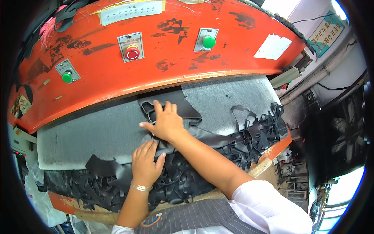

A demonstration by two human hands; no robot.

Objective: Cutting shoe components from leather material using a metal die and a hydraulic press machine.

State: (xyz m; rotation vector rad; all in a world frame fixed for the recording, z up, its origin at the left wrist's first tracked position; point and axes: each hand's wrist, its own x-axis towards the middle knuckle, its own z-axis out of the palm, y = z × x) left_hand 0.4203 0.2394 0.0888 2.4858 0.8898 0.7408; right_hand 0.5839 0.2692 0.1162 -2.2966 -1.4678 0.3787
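My right hand (167, 121) lies with fingers spread over a black leather-like sheet (189, 108) on the grey cutting board (89, 132). By its fingertips is a thin, dark outline shape, likely a cutting die (147, 107); the hand covers part of it. My left hand (146, 162) is nearer to me, at the board's front edge. Its fingers are stretched forward and its thumb stands apart. A small greyish patch shows at its fingertips, too unclear to name. Neither hand visibly grips anything.
An orange-red press beam (163, 54) spans the far side, with a red stop button (132, 52) and green buttons (209, 42). Tangled black scraps (183, 175) line the front edge. A dark fan-like unit (337, 124) stands at right, plastic bags (43, 199) at left.
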